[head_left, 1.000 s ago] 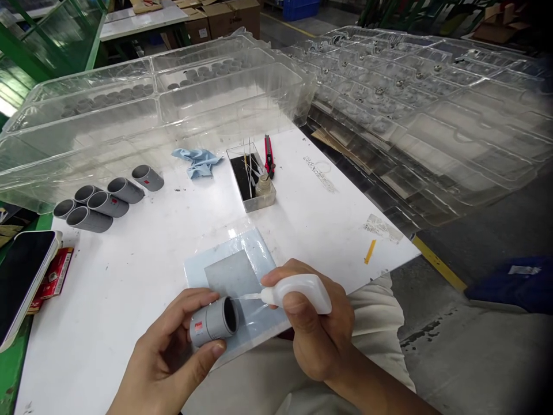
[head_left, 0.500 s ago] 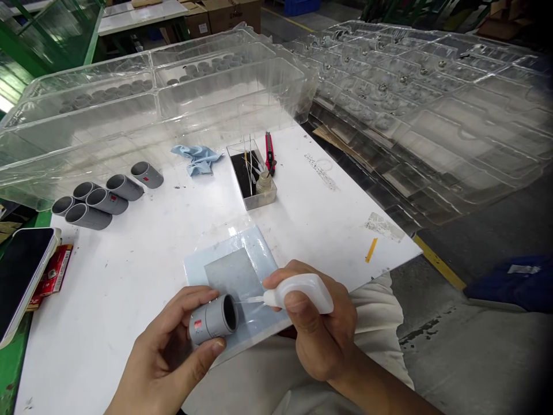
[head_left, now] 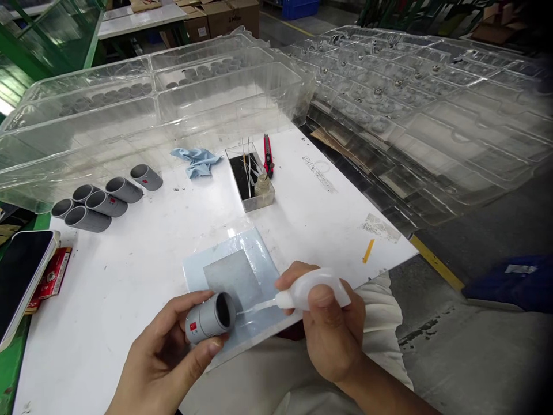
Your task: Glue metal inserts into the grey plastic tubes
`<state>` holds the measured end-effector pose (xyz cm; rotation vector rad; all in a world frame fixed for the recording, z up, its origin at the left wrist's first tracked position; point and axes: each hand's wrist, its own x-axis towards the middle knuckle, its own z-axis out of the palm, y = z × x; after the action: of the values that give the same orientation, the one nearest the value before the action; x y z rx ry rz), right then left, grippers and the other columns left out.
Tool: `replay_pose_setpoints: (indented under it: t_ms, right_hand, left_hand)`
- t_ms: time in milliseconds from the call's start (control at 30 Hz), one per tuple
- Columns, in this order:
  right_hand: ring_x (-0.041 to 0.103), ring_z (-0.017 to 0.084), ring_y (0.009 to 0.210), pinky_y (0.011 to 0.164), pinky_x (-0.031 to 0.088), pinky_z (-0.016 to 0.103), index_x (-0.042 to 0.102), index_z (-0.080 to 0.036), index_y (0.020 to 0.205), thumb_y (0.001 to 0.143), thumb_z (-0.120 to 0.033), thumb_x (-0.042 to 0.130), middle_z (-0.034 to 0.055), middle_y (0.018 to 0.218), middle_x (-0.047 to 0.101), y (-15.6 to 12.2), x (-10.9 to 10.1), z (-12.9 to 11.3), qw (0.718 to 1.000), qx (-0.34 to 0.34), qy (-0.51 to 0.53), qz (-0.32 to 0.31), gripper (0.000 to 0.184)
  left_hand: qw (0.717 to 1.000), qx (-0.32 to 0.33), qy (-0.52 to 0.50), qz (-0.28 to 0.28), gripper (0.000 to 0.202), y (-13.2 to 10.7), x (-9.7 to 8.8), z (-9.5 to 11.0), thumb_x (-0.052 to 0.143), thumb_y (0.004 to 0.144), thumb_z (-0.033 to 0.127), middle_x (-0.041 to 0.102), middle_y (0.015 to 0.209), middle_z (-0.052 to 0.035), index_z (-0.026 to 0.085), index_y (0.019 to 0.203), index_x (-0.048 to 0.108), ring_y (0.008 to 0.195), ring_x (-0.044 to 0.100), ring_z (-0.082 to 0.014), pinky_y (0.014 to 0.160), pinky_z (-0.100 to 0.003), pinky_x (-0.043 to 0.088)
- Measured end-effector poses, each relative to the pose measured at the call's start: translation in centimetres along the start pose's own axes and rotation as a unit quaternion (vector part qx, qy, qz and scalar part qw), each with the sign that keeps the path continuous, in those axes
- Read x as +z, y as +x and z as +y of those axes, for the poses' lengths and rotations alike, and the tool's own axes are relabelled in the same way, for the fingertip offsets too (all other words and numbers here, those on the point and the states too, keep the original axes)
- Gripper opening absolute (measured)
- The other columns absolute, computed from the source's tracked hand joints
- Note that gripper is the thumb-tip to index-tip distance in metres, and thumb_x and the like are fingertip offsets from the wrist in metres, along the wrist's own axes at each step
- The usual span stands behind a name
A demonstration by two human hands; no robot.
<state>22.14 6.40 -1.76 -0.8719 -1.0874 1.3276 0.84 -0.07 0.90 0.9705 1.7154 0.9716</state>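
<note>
Tube (head_left: 204, 321) btwn L fingers (head_left: 190, 300) + thumb (head_left: 201, 358)

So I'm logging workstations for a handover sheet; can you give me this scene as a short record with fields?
Left hand: holds a gray cylinder, open end toward the right
Right hand: holds a white bottle
Nozzle: aimed at the cylinder's open end; contact unclear
Below the hands: pale blue sheet bearing a gray square
Other cylinders: six, on the table's left side
Small clear box: contains thin tools, small jar
Right of box: red-and-black cutter
Left of box: blue cloth
</note>
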Motion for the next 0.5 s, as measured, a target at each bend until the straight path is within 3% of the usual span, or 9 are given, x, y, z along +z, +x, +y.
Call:
replay_pose_setpoints:
  t_ms: [67,167,233,400,500]
  right_hand:
    - [0.061,0.015,0.067,0.061,0.047,0.030,0.078,-0.026,0.099,0.105,-0.048,0.053,0.0009,0.074,0.068,-0.1,0.0,0.0,1.000,-0.002,0.014,0.013,0.033]
    - [0.062,0.016,0.069,0.064,0.048,0.031,0.078,-0.027,0.104,0.104,-0.046,0.055,0.0015,0.079,0.072,-0.3,0.0,-0.1,0.999,-0.017,-0.023,0.017,0.030]
    - [0.063,0.016,0.070,0.064,0.048,0.031,0.077,-0.027,0.106,0.103,-0.044,0.059,0.0027,0.088,0.073,-0.3,0.1,-0.2,0.997,-0.041,-0.056,0.013,0.026]
    - [0.063,0.016,0.070,0.059,0.047,0.031,0.076,-0.023,0.103,0.100,-0.044,0.061,0.0035,0.087,0.070,-0.1,0.4,-0.3,0.993,-0.084,-0.084,-0.001,0.025]
    - [0.062,0.015,0.069,0.060,0.047,0.031,0.075,-0.022,0.099,0.100,-0.044,0.060,0.0023,0.083,0.068,0.2,0.6,-0.3,0.993,-0.074,-0.089,-0.002,0.027]
  left_hand:
    - [0.999,0.034,-0.001,-0.001,0.039,0.3,-0.1,-0.2,0.089,0.077,0.034,0.076,0.085,0.0036,0.035,0.113,0.077,0.065,0.064,-0.0100,0.059,-0.011,0.053]
    - [0.993,0.108,0.010,-0.034,0.037,0.9,-0.6,-0.5,0.088,0.077,0.023,0.079,0.119,0.0007,0.036,0.110,0.078,0.100,0.074,-0.0154,0.082,-0.013,0.058]
    - [0.992,0.116,-0.006,-0.059,0.033,1.0,-0.7,-0.6,0.085,0.081,0.021,0.077,0.126,-0.0006,0.036,0.109,0.077,0.116,0.072,-0.0192,0.092,-0.017,0.057]
    - [0.997,0.002,-0.068,-0.032,0.026,0.2,0.0,0.2,0.085,0.083,0.035,0.079,0.118,-0.0026,0.032,0.107,0.075,0.094,0.074,-0.0164,0.078,-0.017,0.059]
    - [0.997,-0.016,-0.066,-0.020,0.030,-0.2,0.3,0.7,0.087,0.080,0.042,0.080,0.114,-0.0016,0.032,0.105,0.076,0.089,0.071,-0.0153,0.075,-0.017,0.058]
